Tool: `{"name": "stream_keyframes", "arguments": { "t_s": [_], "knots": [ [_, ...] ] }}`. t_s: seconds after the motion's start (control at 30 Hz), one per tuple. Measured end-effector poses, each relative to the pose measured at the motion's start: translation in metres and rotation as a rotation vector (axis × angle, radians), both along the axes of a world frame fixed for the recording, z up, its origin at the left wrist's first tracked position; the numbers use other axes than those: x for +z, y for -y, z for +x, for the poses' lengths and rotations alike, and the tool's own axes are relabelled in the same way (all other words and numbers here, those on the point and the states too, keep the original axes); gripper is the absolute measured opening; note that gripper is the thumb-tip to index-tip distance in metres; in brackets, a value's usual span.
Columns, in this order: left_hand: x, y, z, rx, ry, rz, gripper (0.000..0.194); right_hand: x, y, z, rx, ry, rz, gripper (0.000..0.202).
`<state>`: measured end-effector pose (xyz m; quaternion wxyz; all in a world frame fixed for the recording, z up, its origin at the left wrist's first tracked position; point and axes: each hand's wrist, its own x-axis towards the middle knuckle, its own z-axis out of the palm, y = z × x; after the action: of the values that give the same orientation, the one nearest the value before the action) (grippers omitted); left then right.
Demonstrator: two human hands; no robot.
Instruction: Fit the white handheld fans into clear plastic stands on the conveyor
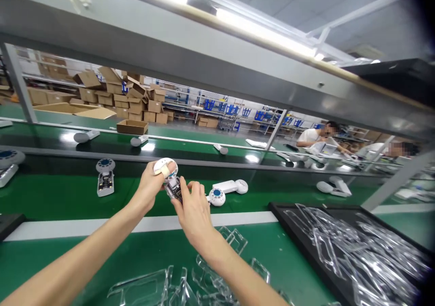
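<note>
Both hands hold one white device (165, 166) with a round head and an open body showing dark inner parts. My left hand (151, 186) is closed round the round head, a pale wrap on one finger. My right hand (193, 206) grips the lower body from the right side, its fingertips at the edge. Just right of the hands, a similar device with a blue-centred round head (216, 197) lies on the green belt, and a white device (226, 187) lies behind it. Another opened device (105, 184) rests to the left.
Clear plastic frames (146, 288) lie on the green bench below my forearms. A black tray (288, 233) at right holds many more. Further devices lie on the belts beyond. A metal beam crosses overhead; two people sit at the far right.
</note>
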<state>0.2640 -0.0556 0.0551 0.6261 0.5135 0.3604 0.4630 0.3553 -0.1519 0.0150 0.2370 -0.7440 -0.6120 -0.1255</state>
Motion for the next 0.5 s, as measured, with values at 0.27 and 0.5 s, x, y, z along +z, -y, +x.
{"name": "stream_keyframes", "arguments": {
  "t_s": [0.27, 0.5],
  "knots": [
    [-0.003, -0.003, -0.007, -0.116, 0.249, -0.069, 0.052, -0.008, -0.002, 0.006, 0.016, -0.103, -0.082, 0.069],
    [-0.023, 0.011, -0.007, -0.337, 0.179, -0.155, 0.046, 0.009, -0.001, 0.018, 0.204, -0.266, 0.119, 0.056]
  ]
}}
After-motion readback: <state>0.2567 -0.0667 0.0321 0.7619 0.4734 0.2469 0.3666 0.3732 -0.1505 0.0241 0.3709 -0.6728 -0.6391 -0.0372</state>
